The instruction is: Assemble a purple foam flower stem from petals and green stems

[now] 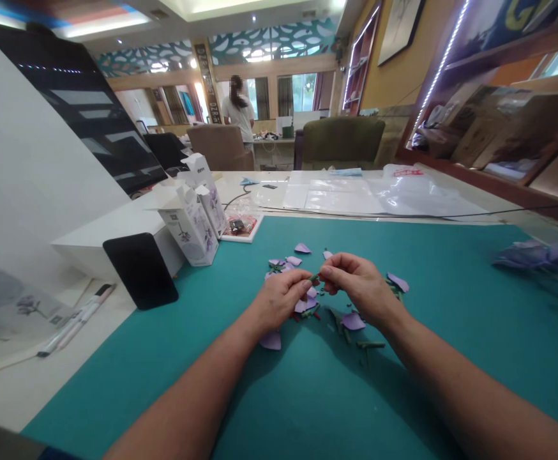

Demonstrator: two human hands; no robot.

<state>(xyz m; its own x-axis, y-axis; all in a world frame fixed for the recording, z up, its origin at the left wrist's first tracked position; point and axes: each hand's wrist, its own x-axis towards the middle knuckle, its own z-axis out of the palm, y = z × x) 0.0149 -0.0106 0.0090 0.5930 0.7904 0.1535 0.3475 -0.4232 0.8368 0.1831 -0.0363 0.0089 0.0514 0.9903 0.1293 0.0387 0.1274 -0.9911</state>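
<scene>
My left hand (pixel 281 297) and my right hand (pixel 358 281) meet over a teal mat (pixel 432 319), fingertips pinched together on a small green stem piece (pixel 314 277). Around and under the hands lie several purple petal pieces (pixel 302 248) and short green stem pieces (pixel 369 345). One petal (pixel 271 340) lies by my left wrist, another (pixel 353 321) under my right hand. Both hands are closed in a pinch.
Two white boxes (pixel 190 223) and a black phone (pixel 140 269) stand at the mat's left edge. A pen (pixel 75 319) lies on the white table. Clear plastic sheets (pixel 355 191) lie beyond the mat. Purple assembled flowers (pixel 542 255) rest at right. A person stands far back.
</scene>
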